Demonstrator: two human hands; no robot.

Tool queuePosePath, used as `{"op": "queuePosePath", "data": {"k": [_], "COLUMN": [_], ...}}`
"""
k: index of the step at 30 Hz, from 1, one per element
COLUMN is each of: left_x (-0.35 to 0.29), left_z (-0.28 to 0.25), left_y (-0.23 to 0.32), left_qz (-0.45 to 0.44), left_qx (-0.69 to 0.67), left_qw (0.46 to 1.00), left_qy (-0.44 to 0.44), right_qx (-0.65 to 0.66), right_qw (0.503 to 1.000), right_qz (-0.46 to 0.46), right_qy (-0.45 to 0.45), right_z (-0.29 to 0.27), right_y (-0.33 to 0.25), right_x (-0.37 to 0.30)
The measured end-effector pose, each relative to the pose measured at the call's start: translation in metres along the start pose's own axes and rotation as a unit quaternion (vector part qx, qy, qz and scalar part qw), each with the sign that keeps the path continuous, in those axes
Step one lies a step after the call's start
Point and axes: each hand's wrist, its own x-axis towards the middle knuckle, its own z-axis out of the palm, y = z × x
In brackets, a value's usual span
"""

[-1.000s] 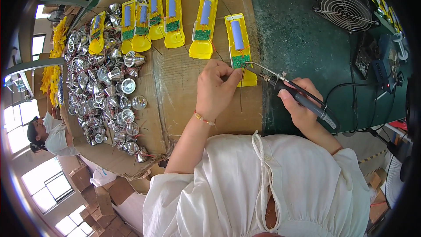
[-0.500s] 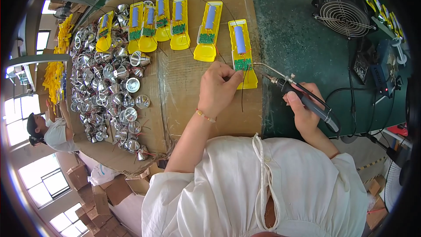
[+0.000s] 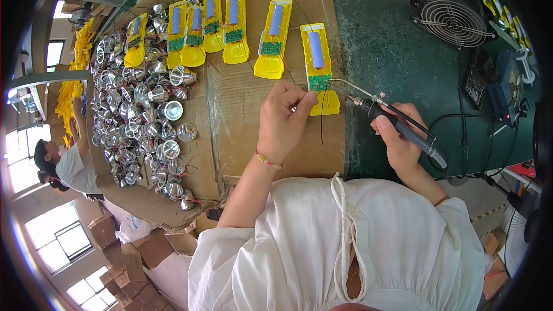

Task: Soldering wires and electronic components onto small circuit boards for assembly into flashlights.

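A yellow plastic housing [image 3: 328, 106] lies in front of me on the cardboard, holding a blue-purple cylindrical battery [image 3: 316, 52] and a small green circuit board [image 3: 317, 83]. My right hand [image 3: 398, 145] is closed round the black handle of a soldering iron [image 3: 406, 131], which has a thin metal tube alongside. The tube's end reaches the board, with the iron's tip close by. My left hand [image 3: 280, 120] is closed in a pinch at the board's lower left corner; what its fingertips hold is too small to make out. A dark wire [image 3: 322, 129] hangs over the housing.
Similar yellow housings [image 3: 269, 69] lie in a row leftward on the cardboard sheet [image 3: 242, 115]. A heap of silvery reflector cups [image 3: 173, 111] fills the left. A black fan [image 3: 452, 20] and a blue soldering station [image 3: 502, 105] with cables stand right. Another person [image 3: 75, 164] is far left.
My left hand has shifted slightly left, and the wire below the board has swung a little right. The iron stays at the board. The person at far left has moved, with an arm raised.
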Motion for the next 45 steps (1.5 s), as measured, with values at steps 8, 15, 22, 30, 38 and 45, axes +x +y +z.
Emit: {"op": "queuePosePath", "data": {"k": [8, 15, 22, 30, 38, 45], "left_x": [0.0046, 0.0059, 0.0069, 0.0076, 0.0044, 0.0022], "left_z": [0.0037, 0.0036, 0.0031, 0.0038, 0.0013, 0.0035], "left_y": [0.0037, 0.0015, 0.0011, -0.0002, 0.002, 0.0006], "left_qz": [0.025, 0.023, 0.005, 0.008, 0.018, -0.024], "left_qx": [0.07, 0.061, 0.07, 0.066, 0.047, -0.002], "left_qw": [0.997, 0.998, 0.997, 0.998, 0.999, 0.999], "left_qy": [-0.019, -0.024, -0.027, -0.022, -0.021, 0.029], "right_qx": [0.0, -0.009, 0.028, 0.035, 0.044, 0.016], "right_qw": [1.0, 1.0, 0.999, 0.999, 0.999, 1.0], "right_qz": [0.011, 0.011, 0.017, 0.02, 0.02, 0.012], "right_qy": [0.002, -0.002, 0.02, 0.02, 0.021, 0.002], "right_z": [0.0023, 0.0016, -0.0025, -0.0045, -0.0067, -0.0007], "right_y": [0.0015, 0.0013, -0.0004, 0.0019, 0.0011, -0.0027], "right_x": [-0.0004, -0.0006, -0.0027, -0.0066, -0.0074, 0.0016]}}
